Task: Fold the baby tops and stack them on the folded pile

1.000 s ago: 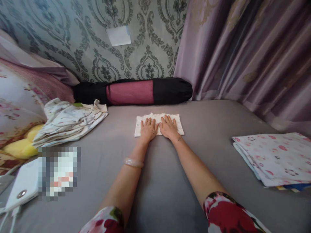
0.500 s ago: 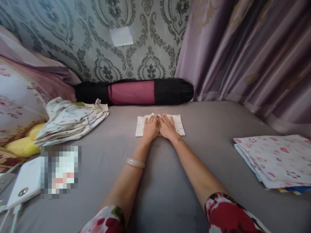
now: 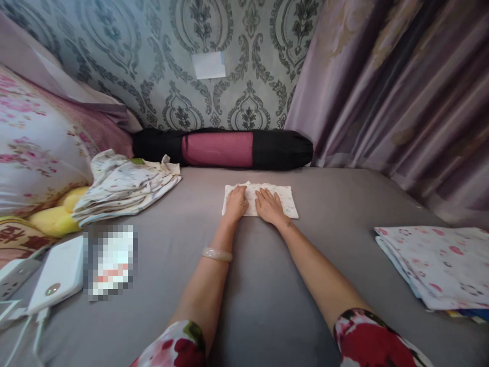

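Touching one cloth point(image 3: 251, 204), left hand point(image 3: 236, 203) and right hand point(image 3: 269, 206) show two seemingly released grips

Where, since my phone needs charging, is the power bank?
In the head view, the power bank lies at the lower left on the gray sheet, beside the socket strip.

Folded cloth point(image 3: 250, 196) on bed point(image 3: 252, 285), centre of frame; left hand point(image 3: 237, 204) and right hand point(image 3: 269, 205) on it, side by side. Long bag point(image 3: 217, 149) behind, lying crosswise at foot of wall point(image 3: 260, 102). Paper point(image 3: 209, 65) on wall, upper centre. Curtain point(image 3: 355, 102) upper right. Cloth stack point(image 3: 446, 260) lower right. Cloth pile point(image 3: 126, 186) left of centre, pillow point(image 3: 34, 137) at left edge. Power bank point(image 3: 57, 278) lower left, right of power strip point(image 3: 15, 279).
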